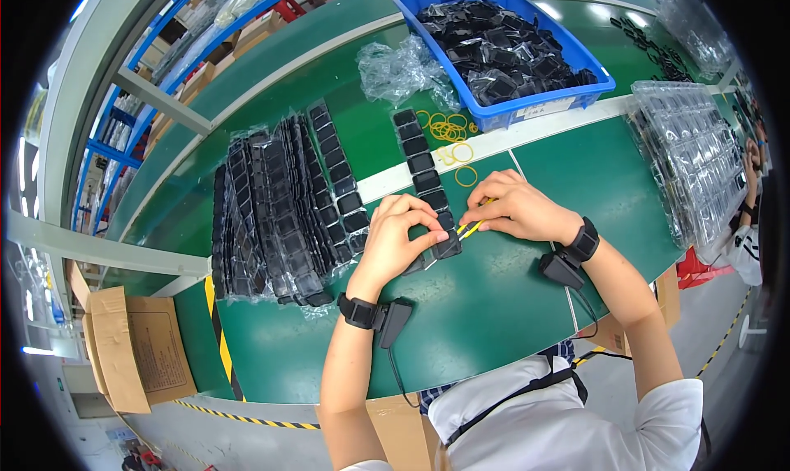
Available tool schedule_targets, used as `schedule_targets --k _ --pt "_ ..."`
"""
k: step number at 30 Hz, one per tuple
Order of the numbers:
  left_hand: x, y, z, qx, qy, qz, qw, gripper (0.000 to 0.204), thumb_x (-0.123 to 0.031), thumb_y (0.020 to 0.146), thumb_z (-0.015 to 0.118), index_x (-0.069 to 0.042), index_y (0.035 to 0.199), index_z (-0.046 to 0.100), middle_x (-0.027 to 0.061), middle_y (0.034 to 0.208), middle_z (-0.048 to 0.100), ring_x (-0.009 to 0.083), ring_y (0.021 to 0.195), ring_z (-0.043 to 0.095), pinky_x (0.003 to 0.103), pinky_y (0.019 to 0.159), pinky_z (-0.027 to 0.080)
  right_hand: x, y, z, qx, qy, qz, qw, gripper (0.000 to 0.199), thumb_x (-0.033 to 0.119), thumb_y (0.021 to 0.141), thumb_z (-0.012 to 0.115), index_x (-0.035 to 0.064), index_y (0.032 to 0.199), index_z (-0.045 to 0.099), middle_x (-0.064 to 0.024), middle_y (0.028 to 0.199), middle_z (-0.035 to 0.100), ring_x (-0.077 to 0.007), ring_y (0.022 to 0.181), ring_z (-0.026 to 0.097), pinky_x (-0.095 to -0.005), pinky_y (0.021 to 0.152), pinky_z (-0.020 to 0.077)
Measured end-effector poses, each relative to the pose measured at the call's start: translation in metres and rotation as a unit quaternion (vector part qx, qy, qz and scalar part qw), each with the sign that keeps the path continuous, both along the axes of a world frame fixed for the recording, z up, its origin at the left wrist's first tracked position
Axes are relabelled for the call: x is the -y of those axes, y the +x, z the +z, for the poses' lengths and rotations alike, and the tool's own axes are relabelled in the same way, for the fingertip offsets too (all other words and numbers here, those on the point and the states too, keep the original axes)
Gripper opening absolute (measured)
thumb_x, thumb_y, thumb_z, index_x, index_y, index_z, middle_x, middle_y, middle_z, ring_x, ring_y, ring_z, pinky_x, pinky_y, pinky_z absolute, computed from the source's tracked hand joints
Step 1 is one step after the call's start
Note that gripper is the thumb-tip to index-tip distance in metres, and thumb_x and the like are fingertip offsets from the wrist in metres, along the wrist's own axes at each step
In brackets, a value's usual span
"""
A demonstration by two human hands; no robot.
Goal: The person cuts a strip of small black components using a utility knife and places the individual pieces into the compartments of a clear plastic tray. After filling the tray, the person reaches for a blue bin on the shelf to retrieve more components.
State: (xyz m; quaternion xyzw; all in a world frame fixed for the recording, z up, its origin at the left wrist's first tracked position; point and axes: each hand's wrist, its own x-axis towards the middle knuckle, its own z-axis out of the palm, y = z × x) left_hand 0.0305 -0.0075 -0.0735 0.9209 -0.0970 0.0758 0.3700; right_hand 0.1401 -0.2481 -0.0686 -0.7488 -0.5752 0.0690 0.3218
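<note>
A row of black square pieces (pixel 423 161) runs away from me across the green table. At its near end, my left hand (pixel 401 236) pinches one of the black squares (pixel 447 246) between thumb and fingers. Just to the right, my right hand (pixel 514 210) grips a slim yellow two-pronged thing (pixel 470 230), which looks like tweezers, though its kind is hard to make out. Its lower end is beside the held square. Another dark piece (pixel 415 264) lies partly under my left hand. Loose yellow rubber bands (pixel 448 128) are beyond my hands.
Packed rows of black squares in clear film (pixel 276 207) lie at left. A blue bin (pixel 605 84) full of black pieces stands at the back, near crumpled clear plastic (pixel 403 70). Stacked clear trays (pixel 687 158) stand at right. Cables hang from both wrist devices.
</note>
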Motion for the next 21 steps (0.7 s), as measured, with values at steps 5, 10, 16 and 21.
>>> schedule_targets --k 5,10,16,21 --pt "0.0 -0.001 0.0 0.01 0.02 -0.005 1.0 0.015 -0.016 0.072 0.082 -0.01 0.081 0.072 0.0005 0.101 0.064 0.0225 0.104 0.055 0.037 0.095 0.042 0.008 0.014 0.008 -0.004 -0.025 0.037 0.999 0.026 0.018 0.079 0.075 0.0189 0.105 0.076 0.0033 0.1 0.061 -0.018 0.1 0.055 -0.0353 0.097 0.0373" --pt "-0.004 -0.001 0.007 -0.001 -0.034 -0.003 0.999 0.015 -0.015 0.073 0.082 -0.009 0.083 0.071 0.0016 0.099 0.064 0.0228 0.103 0.056 0.037 0.094 0.042 0.025 0.026 0.02 -0.028 -0.065 0.054 0.996 0.025 0.016 0.08 0.075 0.0182 0.104 0.076 0.0024 0.1 0.062 -0.0185 0.099 0.055 -0.0356 0.097 0.0373" --pt "-0.036 -0.013 0.033 -0.008 -0.006 0.029 1.0 0.018 -0.015 0.071 0.083 -0.008 0.083 0.072 0.0028 0.095 0.064 0.0226 0.1 0.057 0.034 0.091 0.043 0.02 0.022 0.01 -0.056 -0.04 -0.016 0.998 0.025 0.016 0.081 0.075 0.0168 0.106 0.075 -0.0001 0.098 0.061 -0.0211 0.098 0.056 -0.0364 0.094 0.0396" --pt "-0.041 -0.02 0.035 -0.093 0.073 -0.002 0.993 0.022 -0.017 0.067 0.085 -0.009 0.082 0.072 0.0027 0.091 0.061 0.0217 0.092 0.055 0.033 0.086 0.043 0.012 0.015 0.006 -0.044 -0.029 -0.043 0.998 0.024 0.018 0.08 0.075 0.0148 0.105 0.074 -0.001 0.095 0.061 -0.0216 0.097 0.056 -0.036 0.092 0.0414"
